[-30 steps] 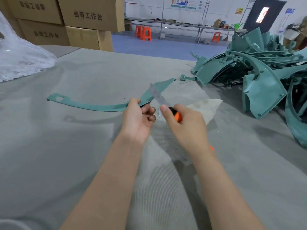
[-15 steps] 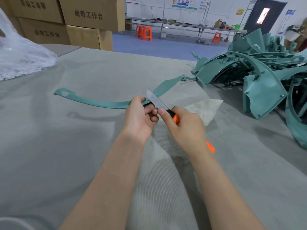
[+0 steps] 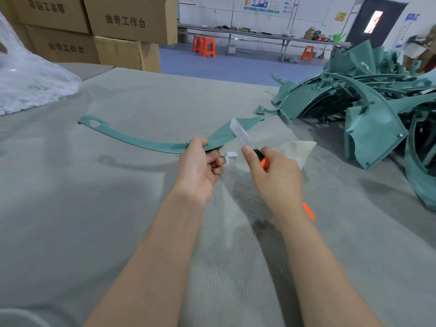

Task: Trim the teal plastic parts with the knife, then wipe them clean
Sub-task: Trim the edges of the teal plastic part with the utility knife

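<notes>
Teal plastic strip (image 3: 146, 143) hung above counter (image 3: 70, 208), left grip (image 3: 200, 166) clasped it, right grip (image 3: 276, 175) clenched orange knife (image 3: 241, 136), blade crossed strip's right end.

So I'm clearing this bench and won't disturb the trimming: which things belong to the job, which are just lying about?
Job: curved teal strip in left hand; orange-handled knife in right hand; pale cloth; pile of teal parts.
Lying about: cardboard boxes; clear plastic bag; orange stools.

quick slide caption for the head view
Left hand grips a curved teal strip; right hand holds an orange-handled knife with its blade at the strip's edge, a pile of teal parts nearby.
</notes>
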Demonstrator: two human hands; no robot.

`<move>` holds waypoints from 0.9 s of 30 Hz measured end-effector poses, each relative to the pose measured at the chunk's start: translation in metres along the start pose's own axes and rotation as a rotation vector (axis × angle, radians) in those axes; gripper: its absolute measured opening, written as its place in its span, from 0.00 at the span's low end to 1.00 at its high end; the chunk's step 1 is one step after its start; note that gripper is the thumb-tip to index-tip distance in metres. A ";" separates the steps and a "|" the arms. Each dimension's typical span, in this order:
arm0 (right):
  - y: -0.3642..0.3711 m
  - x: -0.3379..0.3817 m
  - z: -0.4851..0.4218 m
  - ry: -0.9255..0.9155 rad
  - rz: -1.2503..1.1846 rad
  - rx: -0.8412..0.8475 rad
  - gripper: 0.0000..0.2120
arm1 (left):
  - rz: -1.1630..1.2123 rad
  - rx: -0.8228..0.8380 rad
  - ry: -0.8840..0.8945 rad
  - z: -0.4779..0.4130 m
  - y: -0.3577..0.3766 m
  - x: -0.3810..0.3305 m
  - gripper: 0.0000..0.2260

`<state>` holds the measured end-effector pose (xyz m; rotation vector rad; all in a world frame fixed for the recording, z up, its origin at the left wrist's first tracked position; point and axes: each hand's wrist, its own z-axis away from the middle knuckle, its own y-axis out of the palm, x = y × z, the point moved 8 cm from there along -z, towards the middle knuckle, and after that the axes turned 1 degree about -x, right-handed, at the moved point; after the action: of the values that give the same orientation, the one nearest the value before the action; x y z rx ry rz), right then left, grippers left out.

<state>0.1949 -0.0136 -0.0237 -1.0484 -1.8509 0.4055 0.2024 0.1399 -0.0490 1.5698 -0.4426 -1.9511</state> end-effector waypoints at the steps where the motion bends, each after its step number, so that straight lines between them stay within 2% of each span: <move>1: -0.002 -0.003 -0.002 0.023 0.001 -0.013 0.26 | -0.003 -0.002 0.000 0.000 -0.001 0.000 0.09; 6: -0.016 -0.020 -0.007 0.124 0.025 -0.087 0.26 | -0.032 -0.016 0.000 0.000 -0.001 0.000 0.09; 12: -0.023 -0.033 -0.009 0.188 0.018 -0.100 0.27 | -0.086 -0.086 0.073 -0.003 -0.009 -0.007 0.09; 17: -0.008 -0.007 -0.003 0.061 -0.121 0.011 0.27 | -0.144 -0.129 0.138 -0.005 -0.012 -0.010 0.09; 21: 0.007 0.017 0.006 -0.054 -0.106 0.095 0.27 | -0.161 -0.134 0.163 -0.005 -0.012 -0.011 0.09; 27: 0.012 0.021 0.010 -0.082 -0.071 0.096 0.25 | -0.139 -0.103 0.152 -0.002 -0.008 -0.011 0.09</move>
<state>0.1882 0.0115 -0.0242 -0.9101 -1.9158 0.4969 0.2042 0.1535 -0.0462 1.7055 -0.1720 -1.9055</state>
